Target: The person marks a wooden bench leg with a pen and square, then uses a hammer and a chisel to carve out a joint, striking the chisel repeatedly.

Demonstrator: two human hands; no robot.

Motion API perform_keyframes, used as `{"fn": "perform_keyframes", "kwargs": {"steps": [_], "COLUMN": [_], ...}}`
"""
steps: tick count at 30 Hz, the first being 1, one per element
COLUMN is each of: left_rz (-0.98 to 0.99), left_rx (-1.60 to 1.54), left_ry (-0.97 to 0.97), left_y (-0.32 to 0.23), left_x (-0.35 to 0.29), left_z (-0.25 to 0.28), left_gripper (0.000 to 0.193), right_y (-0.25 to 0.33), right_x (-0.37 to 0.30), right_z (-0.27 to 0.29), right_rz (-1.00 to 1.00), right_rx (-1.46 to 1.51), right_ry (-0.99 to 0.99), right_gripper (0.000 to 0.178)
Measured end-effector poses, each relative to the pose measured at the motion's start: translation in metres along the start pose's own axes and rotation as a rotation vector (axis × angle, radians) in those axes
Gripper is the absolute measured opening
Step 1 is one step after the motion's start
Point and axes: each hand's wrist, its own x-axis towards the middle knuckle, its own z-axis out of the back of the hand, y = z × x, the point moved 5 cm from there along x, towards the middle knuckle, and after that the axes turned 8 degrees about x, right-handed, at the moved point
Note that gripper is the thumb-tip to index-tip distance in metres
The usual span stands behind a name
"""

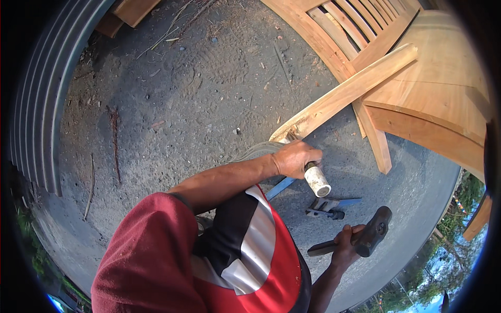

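Observation:
My left hand (296, 159) is closed around a chisel with a worn white handle (317, 180). The chisel's blade end meets the near end of a long wooden plank (344, 99), where the wood looks gouged and darker. Lower right, my right hand (346, 246) grips a hammer with a dark metal head (373, 232) and a dark handle, held apart from the chisel. The plank slants up to the right, its far end over a wooden furniture piece (433, 88).
A slatted wooden frame (360, 26) is at the upper right. A metal tool with a blue part (326, 207) lies on the grey ground beside my legs, near a blue strip (280, 188). Corrugated metal sheet (44, 104) stands left; twigs (115, 141) lie on the ground.

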Motion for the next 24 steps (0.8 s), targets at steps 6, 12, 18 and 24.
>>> {"fn": "perform_keyframes", "kwargs": {"steps": [6, 12, 18, 24], "left_rz": [0.071, 0.072, 0.077, 0.079], "left_rx": [0.006, 0.058, 0.058, 0.19], "left_ry": [0.018, -0.017, -0.034, 0.117], "left_y": [0.007, 0.006, 0.006, -0.004], "left_x": [0.0, 0.002, 0.002, 0.01], "left_z": [-0.004, -0.011, -0.013, -0.016], "left_gripper": [0.026, 0.028, 0.028, 0.026], "right_y": [-0.005, 0.063, 0.099, 0.095], "right_x": [0.001, 0.011, 0.029, 0.035], "right_z": [0.008, 0.006, 0.021, 0.033], "right_rz": [0.252, 0.195, 0.428, 0.451], "right_rx": [-0.274, 0.033, 0.023, -0.008], "right_ry": [0.076, -0.044, -0.03, -0.035], "right_gripper": [0.024, 0.024, 0.025, 0.025]}}
